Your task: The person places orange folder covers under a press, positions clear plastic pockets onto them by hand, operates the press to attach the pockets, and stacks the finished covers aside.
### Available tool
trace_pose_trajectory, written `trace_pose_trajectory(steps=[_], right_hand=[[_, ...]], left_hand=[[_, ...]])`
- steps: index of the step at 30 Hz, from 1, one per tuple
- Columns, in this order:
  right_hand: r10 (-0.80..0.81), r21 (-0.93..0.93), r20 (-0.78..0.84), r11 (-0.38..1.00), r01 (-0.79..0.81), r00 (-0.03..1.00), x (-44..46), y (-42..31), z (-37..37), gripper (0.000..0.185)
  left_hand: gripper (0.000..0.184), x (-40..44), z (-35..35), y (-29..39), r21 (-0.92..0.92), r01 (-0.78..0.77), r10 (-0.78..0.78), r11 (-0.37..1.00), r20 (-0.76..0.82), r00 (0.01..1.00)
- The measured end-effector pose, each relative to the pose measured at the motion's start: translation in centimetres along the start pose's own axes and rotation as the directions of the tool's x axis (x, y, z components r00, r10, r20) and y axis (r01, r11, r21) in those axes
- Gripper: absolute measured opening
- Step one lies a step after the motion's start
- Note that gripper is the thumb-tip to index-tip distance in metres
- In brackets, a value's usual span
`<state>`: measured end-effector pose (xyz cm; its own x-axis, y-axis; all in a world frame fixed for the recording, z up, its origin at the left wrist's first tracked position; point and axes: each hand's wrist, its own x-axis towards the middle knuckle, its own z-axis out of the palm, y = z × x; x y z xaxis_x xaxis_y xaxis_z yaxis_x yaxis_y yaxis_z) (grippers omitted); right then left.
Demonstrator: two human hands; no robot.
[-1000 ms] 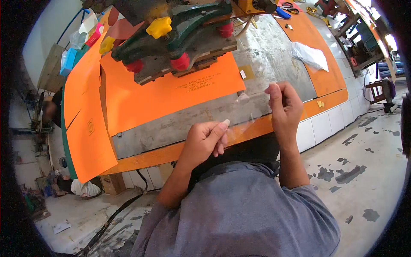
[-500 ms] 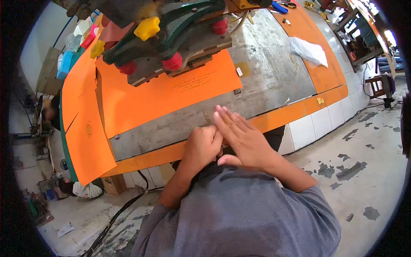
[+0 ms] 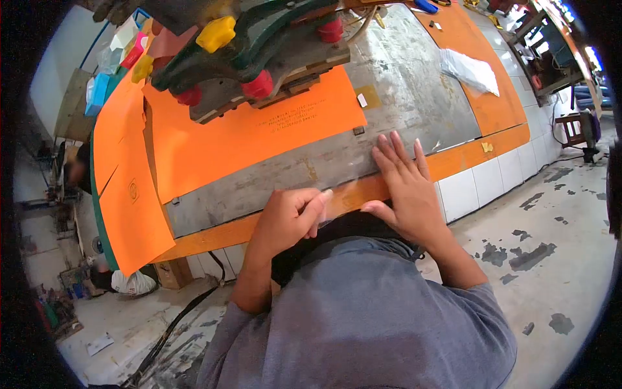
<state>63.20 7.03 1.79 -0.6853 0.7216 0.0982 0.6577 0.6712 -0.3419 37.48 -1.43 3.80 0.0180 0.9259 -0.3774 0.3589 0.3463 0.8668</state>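
My left hand (image 3: 289,220) is closed in front of the table's near edge, thumb pressed against the curled fingers. Something clear and thin seems to show beside its thumb, too faint to name. My right hand (image 3: 409,188) is open, its fingers spread over the orange wooden edge (image 3: 453,163) and the grey metal plate (image 3: 259,188). Beyond both hands an orange sheet (image 3: 227,146) printed with several lines of dark text lies on the plate, its far part under the machine head.
A green machine head (image 3: 285,39) with yellow and red knobs overhangs the sheet. More orange sheet (image 3: 129,227) hangs over the left side. A white plastic bag (image 3: 470,71) lies at right. Near the sheet's corner is a small white piece (image 3: 362,100).
My hands have come apart. The right hand has moved right and up to the table edge with fingers spread; the left has shifted slightly left and stays closed.
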Motion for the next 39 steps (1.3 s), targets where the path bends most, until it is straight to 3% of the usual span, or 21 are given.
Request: trace_pose_trajectory(steps=[1, 3, 4, 6, 8, 10, 11, 12, 13, 14, 15, 17, 19, 22, 24, 26, 30, 32, 34, 39], right_hand=[[-0.007, 0.003, 0.002, 1.0, 0.007, 1.0, 0.2, -0.4, -0.4, 0.098], [-0.122, 0.46, -0.226, 0.861, 0.216, 0.966, 1.0, -1.6, -1.1, 0.08], [-0.131, 0.461, -0.225, 0.859, 0.224, 0.966, 1.2, -2.2, -1.4, 0.08], [-0.253, 0.379, -0.168, 0.875, 0.3, 0.953, 1.6, -2.5, -1.4, 0.053], [-0.348, 0.288, -0.187, 0.874, 0.39, 0.918, 1.8, -2.1, -0.7, 0.032], [-0.311, 0.287, -0.214, 0.886, 0.364, 0.926, 1.7, -1.6, -0.4, 0.021], [-0.298, 0.288, -0.222, 0.889, 0.355, 0.928, 1.7, -1.5, -0.3, 0.019], [-0.149, 0.383, -0.254, 0.892, 0.241, 0.956, 1.7, -1.6, -0.3, 0.02], [-0.074, 0.428, -0.263, 0.885, 0.185, 0.962, 1.6, -1.7, -0.4, 0.021], [0.002, 0.475, -0.27, 0.87, 0.131, 0.963, 1.6, -1.9, -0.6, 0.022], [0.209, 0.673, -0.234, 0.739, 0.003, 0.95, 1.6, -2.6, -0.9, 0.021], [0.396, 0.83, -0.148, 0.548, -0.104, 0.906, 2.1, -3.7, -0.5, 0.02], [0.386, 0.855, -0.272, 0.518, 0.037, 0.882, 2.8, -4.8, 0.9, 0.023], [0.356, 0.808, -0.376, 0.578, 0.114, 0.856, 3.7, -5.6, 2.0, 0.022], [0.357, 0.812, -0.315, 0.582, 0.055, 0.879, 3.6, -5.0, 1.7, 0.022], [0.287, 0.877, -0.171, 0.481, 0.012, 0.942, 3.7, -3.9, 1.5, 0.016], [0.279, 0.927, -0.115, 0.376, 0.002, 0.953, 4.8, -3.7, 0.1, 0.013], [0.256, 0.973, -0.042, 0.231, -0.019, 0.966, 4.9, -3.3, -0.3, 0.013], [0.231, 0.955, -0.034, 0.293, -0.037, 0.972, 4.6, -2.7, -0.7, 0.013], [0.121, 0.901, 0.058, 0.421, -0.105, 0.991, 3.7, -1.7, -0.7, 0.015]], left_hand=[[0.04, -0.2, -0.1, 0.1, 0.028, -0.014, 0.014, 1.0, -0.001, 1.0], [0.033, -0.5, 0.1, 0.2, 0.185, -0.234, 0.232, 0.954, 0.034, 0.972], [0.03, -0.6, 0.3, 0.3, 0.236, -0.303, 0.3, 0.924, 0.048, 0.953], [0.025, -0.5, 0.3, 0.7, 0.338, -0.5, 0.484, 0.797, 0.137, 0.864], [0.024, -0.4, -0.3, 1.1, 0.343, -0.501, 0.488, 0.794, 0.131, 0.863], [0.025, -1.0, -2.1, 1.6, 0.395, -0.465, 0.499, 0.792, 0.018, 0.866], [0.024, -1.2, -2.3, 0.7, 0.362, -0.462, 0.508, 0.809, -0.037, 0.861], [0.023, -1.3, -2.5, 0.1, 0.329, -0.463, 0.516, 0.823, -0.092, 0.852], [0.024, -1.3, -2.5, -0.2, 0.085, -0.42, 0.423, 0.903, -0.345, 0.838], [0.023, -1.1, -1.9, -0.3, -0.042, -0.42, 0.365, 0.907, -0.423, 0.83], [0.022, -0.8, -1.3, 0.0, -0.17, -0.434, 0.303, 0.885, -0.497, 0.813], [0.02, 0.1, 1.5, 1.5, -0.322, -0.487, 0.259, 0.812, -0.55, 0.794], [0.024, 0.5, 3.3, 2.3, -0.358, -0.514, 0.28, 0.779, -0.535, 0.797], [0.023, 0.1, 4.0, 1.9, -0.244, -0.436, 0.354, 0.866, -0.316, 0.88], [0.021, 0.1, 4.1, 1.3, -0.33, -0.263, 0.172, 0.907, -0.279, 0.945], [0.019, 0.0, 3.2, 1.4, -0.345, -0.279, 0.179, 0.896, -0.294, 0.939], [0.022, -0.2, 2.0, 1.3, -0.202, -0.247, 0.21, 0.948, -0.186, 0.96], [0.024, -0.4, 1.5, 1.4, -0.155, -0.246, 0.219, 0.957, -0.173, 0.96], [0.023, -0.8, 0.7, 1.3, -0.064, -0.241, 0.225, 0.968, -0.187, 0.956], [0.02, -1.5, -0.4, -1.5, -0.14, -0.324, 0.265, 0.936, -0.326, 0.908]])
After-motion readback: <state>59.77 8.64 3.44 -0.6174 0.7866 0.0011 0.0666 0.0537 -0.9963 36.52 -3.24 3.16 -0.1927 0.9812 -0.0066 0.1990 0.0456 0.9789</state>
